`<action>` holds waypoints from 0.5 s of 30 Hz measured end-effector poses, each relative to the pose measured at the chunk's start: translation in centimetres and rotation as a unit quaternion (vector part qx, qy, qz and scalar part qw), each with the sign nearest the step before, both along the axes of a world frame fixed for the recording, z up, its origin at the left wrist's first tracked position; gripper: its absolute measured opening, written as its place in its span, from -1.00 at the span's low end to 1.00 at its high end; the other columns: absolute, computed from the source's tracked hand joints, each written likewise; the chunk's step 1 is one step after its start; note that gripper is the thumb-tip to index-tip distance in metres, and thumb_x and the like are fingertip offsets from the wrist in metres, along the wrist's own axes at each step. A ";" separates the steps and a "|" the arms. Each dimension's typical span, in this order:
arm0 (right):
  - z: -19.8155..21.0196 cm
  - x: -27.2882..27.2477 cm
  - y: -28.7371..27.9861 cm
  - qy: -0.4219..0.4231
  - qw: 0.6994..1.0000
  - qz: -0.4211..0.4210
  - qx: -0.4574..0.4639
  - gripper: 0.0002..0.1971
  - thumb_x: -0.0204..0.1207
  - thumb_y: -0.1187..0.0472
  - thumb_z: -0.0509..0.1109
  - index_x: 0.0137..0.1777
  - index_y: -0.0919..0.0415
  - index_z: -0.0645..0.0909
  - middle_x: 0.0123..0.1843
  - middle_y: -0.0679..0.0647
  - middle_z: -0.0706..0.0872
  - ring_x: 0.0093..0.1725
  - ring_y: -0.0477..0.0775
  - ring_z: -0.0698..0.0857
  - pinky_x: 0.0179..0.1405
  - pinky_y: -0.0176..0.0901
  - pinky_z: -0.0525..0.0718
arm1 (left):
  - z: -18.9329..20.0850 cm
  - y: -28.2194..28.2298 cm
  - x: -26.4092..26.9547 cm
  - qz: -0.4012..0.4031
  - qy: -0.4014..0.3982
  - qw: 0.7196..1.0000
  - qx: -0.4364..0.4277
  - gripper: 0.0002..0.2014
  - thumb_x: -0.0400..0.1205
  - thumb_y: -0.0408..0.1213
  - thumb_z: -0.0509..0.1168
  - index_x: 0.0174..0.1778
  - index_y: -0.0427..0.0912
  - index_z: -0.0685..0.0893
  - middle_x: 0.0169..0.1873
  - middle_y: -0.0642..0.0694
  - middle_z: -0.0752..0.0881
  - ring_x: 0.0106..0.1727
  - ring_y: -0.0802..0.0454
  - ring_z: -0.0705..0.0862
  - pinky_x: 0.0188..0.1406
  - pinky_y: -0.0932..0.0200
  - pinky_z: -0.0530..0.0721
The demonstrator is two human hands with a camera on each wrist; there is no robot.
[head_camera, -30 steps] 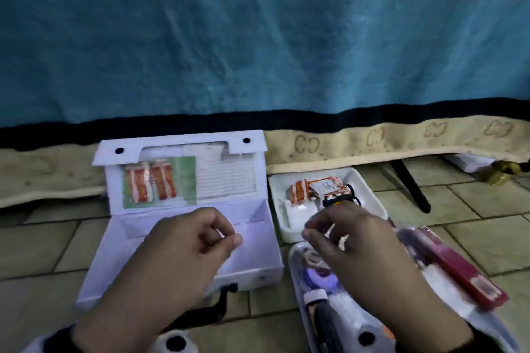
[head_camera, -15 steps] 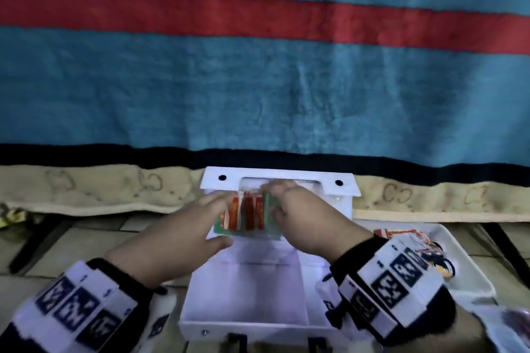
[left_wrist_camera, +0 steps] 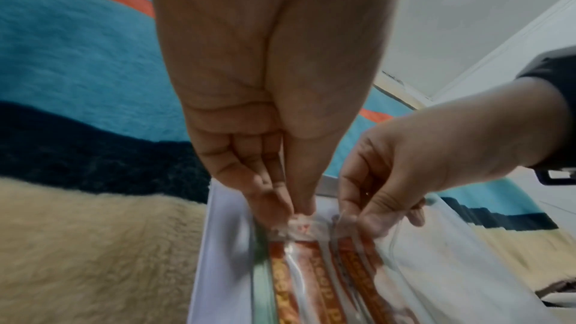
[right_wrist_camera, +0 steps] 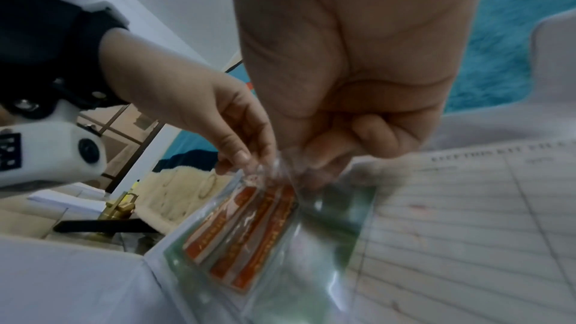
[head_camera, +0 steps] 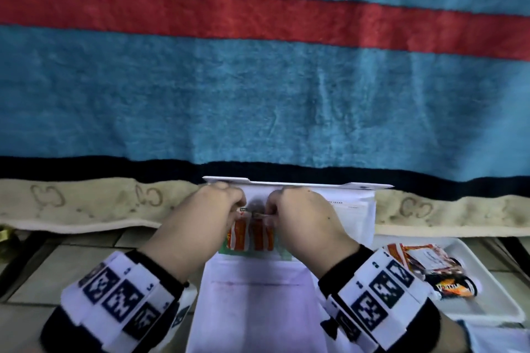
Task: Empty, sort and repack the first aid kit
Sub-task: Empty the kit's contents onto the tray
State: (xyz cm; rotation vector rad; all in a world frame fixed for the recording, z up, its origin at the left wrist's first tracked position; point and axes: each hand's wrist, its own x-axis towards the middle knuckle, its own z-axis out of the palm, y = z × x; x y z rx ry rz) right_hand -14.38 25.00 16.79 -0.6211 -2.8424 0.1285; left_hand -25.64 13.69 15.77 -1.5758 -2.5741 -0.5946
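Both hands up at the kit lid now: left hand and right hand pinching the clear sleeve, sachets below the fingers — emptying continues.

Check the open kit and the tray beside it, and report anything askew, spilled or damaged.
Nothing looks spilled or damaged. Both hands, left and right, pinch the top edge of the clear pouch of orange packets against the kit lid. The packets in the tray lie in a loose, crooked heap; their condition is too small to judge.
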 end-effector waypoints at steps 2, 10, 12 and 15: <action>-0.3 -0.1 -0.2 -0.017 0.999 0.003 0.038 -0.79 0.53 0.30 0.26 0.08 0.07 0.62 0.08 0.12 0.66 0.07 0.25 0.68 -0.22 -0.11 0.41 | -0.3 0.5 0.0 0.018 0.009 1.000 -0.012 -0.93 0.59 -0.23 0.29 -0.06 -0.03 0.65 -0.10 0.00 0.62 0.00 -0.03 0.64 0.02 0.01 0.63; 0.0 0.8 0.4 0.035 0.999 -0.030 0.004 -0.74 0.48 0.31 0.28 0.15 0.11 0.42 -0.05 0.16 0.72 -0.02 0.30 0.69 -0.27 -0.10 0.38 | 0.0 1.3 1.1 0.033 0.090 0.995 -0.012 -0.81 0.57 -0.38 0.25 -0.17 0.02 0.41 -0.08 -0.05 0.54 0.03 -0.11 0.63 -0.16 0.09 0.52; 0.4 1.4 0.8 0.101 0.992 -0.036 -0.068 -0.88 0.56 0.25 0.26 0.06 0.09 0.44 -0.15 0.14 0.69 -0.09 0.29 0.69 -0.29 -0.05 0.50 | 0.5 1.1 1.3 0.057 0.022 0.998 0.029 -0.75 0.59 -0.44 0.18 -0.19 0.01 0.29 -0.10 -0.06 0.55 0.00 -0.18 0.62 -0.07 -0.05 0.59; 1.4 3.4 1.4 0.255 0.954 -0.048 -0.147 -0.93 0.56 0.14 0.35 -0.15 0.08 0.58 -0.25 0.02 0.76 -0.24 0.08 0.71 -0.24 -0.05 0.66 | 1.5 0.7 2.5 0.088 -0.024 0.987 0.131 -0.86 0.64 -0.35 0.18 -0.17 -0.04 0.39 -0.19 -0.09 0.63 -0.11 -0.20 0.62 -0.14 -0.11 0.59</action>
